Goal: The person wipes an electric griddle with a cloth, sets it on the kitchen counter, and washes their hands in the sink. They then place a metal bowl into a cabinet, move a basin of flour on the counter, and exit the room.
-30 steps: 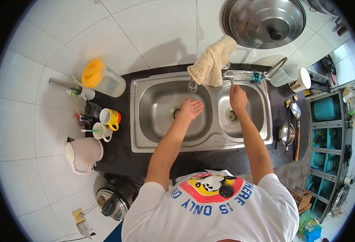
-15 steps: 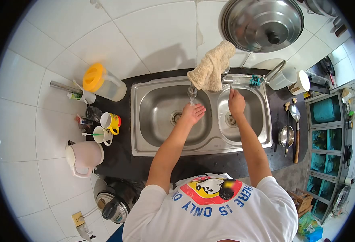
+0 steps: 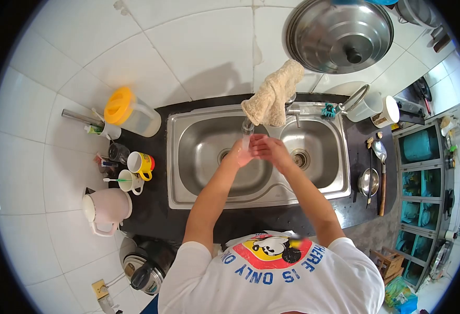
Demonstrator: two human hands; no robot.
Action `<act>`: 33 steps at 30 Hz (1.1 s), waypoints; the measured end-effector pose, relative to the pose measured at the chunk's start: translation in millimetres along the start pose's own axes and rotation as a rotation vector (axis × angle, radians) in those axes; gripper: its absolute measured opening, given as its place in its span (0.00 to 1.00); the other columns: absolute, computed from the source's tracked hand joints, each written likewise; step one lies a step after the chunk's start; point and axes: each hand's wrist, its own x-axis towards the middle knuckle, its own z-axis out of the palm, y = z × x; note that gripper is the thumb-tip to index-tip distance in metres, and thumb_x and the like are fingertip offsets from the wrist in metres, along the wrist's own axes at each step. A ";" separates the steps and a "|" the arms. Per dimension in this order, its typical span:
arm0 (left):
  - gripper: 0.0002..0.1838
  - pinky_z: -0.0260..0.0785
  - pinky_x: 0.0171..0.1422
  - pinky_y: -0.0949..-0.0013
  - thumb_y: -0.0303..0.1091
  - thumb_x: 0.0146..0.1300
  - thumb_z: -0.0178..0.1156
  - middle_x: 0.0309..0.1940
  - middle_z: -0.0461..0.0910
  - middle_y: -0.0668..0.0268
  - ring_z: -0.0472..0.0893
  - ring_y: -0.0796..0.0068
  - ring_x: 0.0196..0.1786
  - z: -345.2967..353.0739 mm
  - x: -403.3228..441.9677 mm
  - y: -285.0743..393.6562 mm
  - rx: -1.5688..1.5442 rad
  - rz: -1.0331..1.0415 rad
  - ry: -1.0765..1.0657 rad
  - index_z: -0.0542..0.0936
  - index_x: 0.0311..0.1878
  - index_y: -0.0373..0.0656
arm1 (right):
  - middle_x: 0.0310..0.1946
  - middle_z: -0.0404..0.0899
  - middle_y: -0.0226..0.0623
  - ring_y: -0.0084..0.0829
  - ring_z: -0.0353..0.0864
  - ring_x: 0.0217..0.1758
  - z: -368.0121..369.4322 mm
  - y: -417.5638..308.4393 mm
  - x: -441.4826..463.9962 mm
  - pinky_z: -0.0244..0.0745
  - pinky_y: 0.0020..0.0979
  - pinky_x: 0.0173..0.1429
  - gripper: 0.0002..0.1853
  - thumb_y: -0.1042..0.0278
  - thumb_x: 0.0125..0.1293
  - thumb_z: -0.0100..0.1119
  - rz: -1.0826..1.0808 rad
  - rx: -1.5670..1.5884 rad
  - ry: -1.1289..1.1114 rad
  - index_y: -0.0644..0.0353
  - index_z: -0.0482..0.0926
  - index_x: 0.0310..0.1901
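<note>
Water runs from the faucet (image 3: 247,125), over whose body a beige cloth (image 3: 275,94) is draped. My left hand (image 3: 242,153) is under the stream, open and holding nothing. Close beside it on the right, my right hand (image 3: 269,148) has its fingers spread and nothing in them. Both hands are above the steel double sink (image 3: 279,199), near the divider between the bowls. The faucet lever (image 3: 297,116) stands free of my hands, behind the right bowl.
To the left are a yellow-lidded pitcher (image 3: 138,119), a yellow mug (image 3: 142,164), a white mug (image 3: 131,181) and a pink kettle (image 3: 108,208). At right lie a metal bowl (image 3: 368,181) and a wooden-handled ladle (image 3: 383,186). A big lid (image 3: 339,39) leans behind.
My right hand has left the faucet lever and moved left to my left hand. The water, absent at first, now flows in a fuller stream over my left hand.
</note>
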 end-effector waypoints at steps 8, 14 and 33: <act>0.27 0.70 0.54 0.52 0.53 0.65 0.43 0.47 0.77 0.52 0.77 0.51 0.48 12.1 -20.6 7.7 -0.322 0.283 -0.173 0.75 0.50 0.36 | 0.28 0.79 0.36 0.28 0.79 0.24 55.0 34.6 42.1 0.75 0.26 0.29 0.18 0.55 0.70 0.49 0.209 0.388 -0.330 0.65 0.75 0.40; 0.27 0.71 0.46 0.56 0.56 0.64 0.41 0.37 0.77 0.56 0.77 0.57 0.39 -7.1 -14.5 -17.7 -0.433 0.426 0.122 0.75 0.42 0.40 | 0.24 0.77 0.32 0.24 0.75 0.18 64.3 50.5 58.7 0.66 0.26 0.18 0.10 0.63 0.66 0.56 -0.260 -0.461 -0.307 0.63 0.74 0.39; 0.09 0.73 0.45 0.56 0.34 0.60 0.58 0.32 0.76 0.58 0.77 0.60 0.37 38.1 -27.7 -34.4 -0.283 0.524 0.238 0.72 0.39 0.40 | 0.50 0.75 0.40 0.29 0.79 0.48 43.2 61.7 33.0 0.77 0.27 0.53 0.15 0.74 0.67 0.52 -0.049 0.225 -0.164 0.66 0.69 0.53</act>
